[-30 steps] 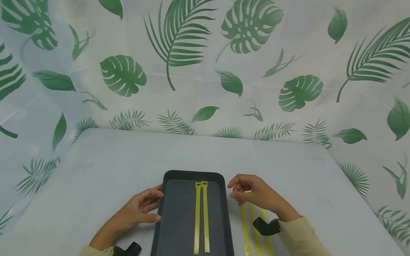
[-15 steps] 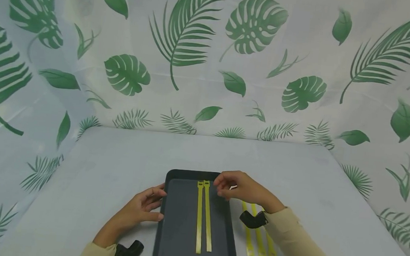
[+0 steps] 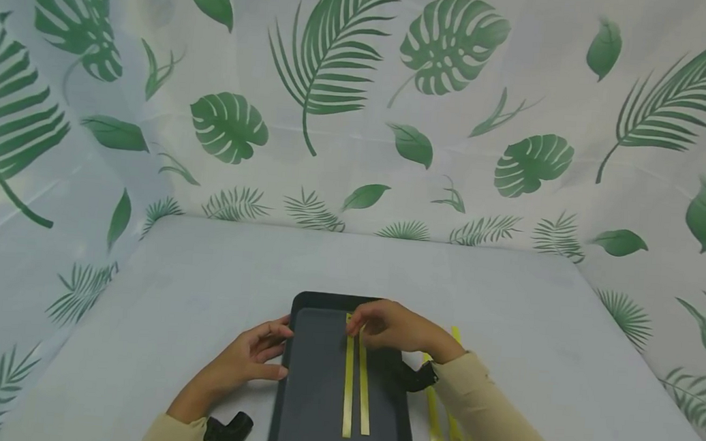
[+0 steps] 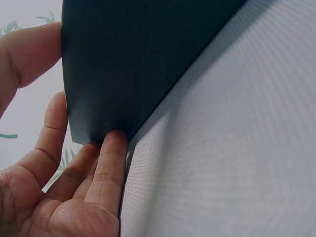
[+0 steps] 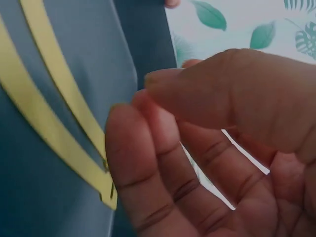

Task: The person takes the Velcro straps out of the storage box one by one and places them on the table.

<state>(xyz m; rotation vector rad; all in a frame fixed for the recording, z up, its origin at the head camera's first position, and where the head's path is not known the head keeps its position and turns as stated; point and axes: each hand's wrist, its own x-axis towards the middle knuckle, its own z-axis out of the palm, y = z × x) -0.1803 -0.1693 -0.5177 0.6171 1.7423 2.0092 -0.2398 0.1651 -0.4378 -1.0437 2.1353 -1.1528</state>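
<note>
A dark grey rectangular tray lies lengthwise before me. My left hand touches its left wall, the thumb apart from the fingers; in the left wrist view fingertips rest against the tray wall. Inside lie two yellow slotted-head cable straps, a left strap and a right strap, side by side. Over their far ends hovers my right hand, fingers loosely bent and nothing between them. In the right wrist view its fingers overlap a strap's slotted head.
Several more yellow straps lie on the white table right of the tray, partly hidden under the right forearm. A black wrist camera sits on the left wrist. A leaf-printed cloth stands behind the table.
My right hand has moved left from the loose straps beside the tray to above the straps inside it. The left hand stays at the tray's side; the head view has shifted slightly.
</note>
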